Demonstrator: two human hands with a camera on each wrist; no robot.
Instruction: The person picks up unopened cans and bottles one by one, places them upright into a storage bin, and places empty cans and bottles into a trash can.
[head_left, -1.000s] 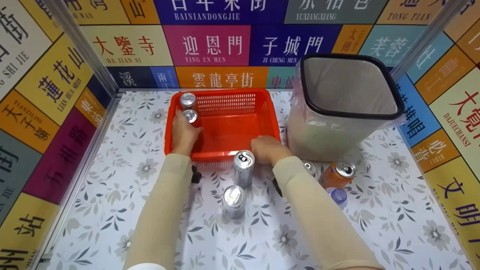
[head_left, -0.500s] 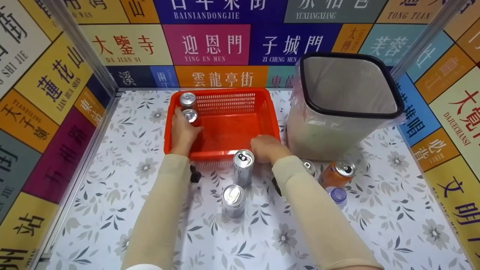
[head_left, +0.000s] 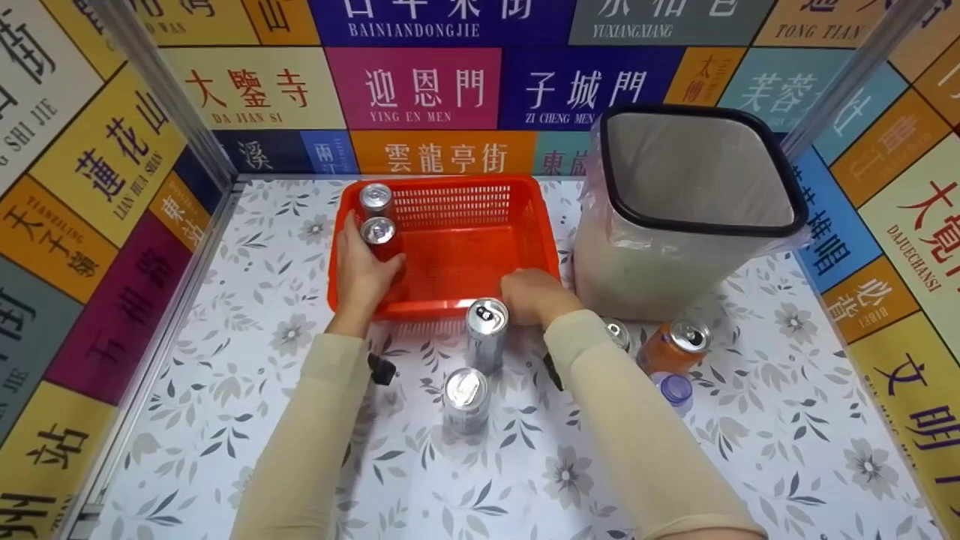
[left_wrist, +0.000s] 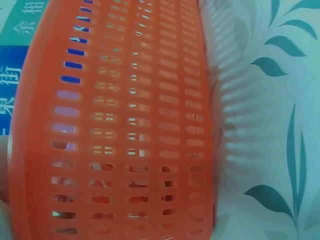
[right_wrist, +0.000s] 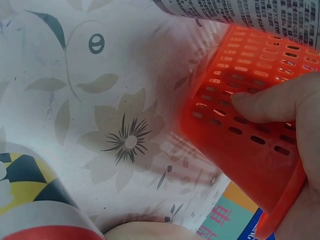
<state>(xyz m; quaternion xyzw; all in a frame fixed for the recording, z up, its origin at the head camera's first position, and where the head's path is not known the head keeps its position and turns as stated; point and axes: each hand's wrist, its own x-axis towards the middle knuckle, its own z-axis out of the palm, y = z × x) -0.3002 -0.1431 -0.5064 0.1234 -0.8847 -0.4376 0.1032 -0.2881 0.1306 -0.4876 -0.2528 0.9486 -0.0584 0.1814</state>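
A red plastic basket [head_left: 465, 259] stands on the patterned tabletop. Two upright cans occupy its left end: a rear can [head_left: 376, 199] and a front red can [head_left: 379, 238]. My left hand [head_left: 360, 274] reaches over the basket's front left corner, thumb and fingers spread either side of the front can. In the left wrist view, the slotted basket wall [left_wrist: 115, 115] hides most of that hand. My right hand [head_left: 536, 295] grips the basket's front right corner; its thumb [right_wrist: 265, 105] presses the outer wall in the right wrist view.
Two silver cans, a taller can [head_left: 487, 337] and a shorter can [head_left: 466, 401], stand before the basket. A lined waste bin [head_left: 637, 277] is at right. Near it are an orange can [head_left: 675, 349], a purple-capped bottle [head_left: 675, 390] and another can [head_left: 616, 334], partly hidden by the right sleeve.
My left hand and forearm have shifted slightly left and toward me, showing more of the front can in the basket. The cans, the basket and my right hand stay in place.
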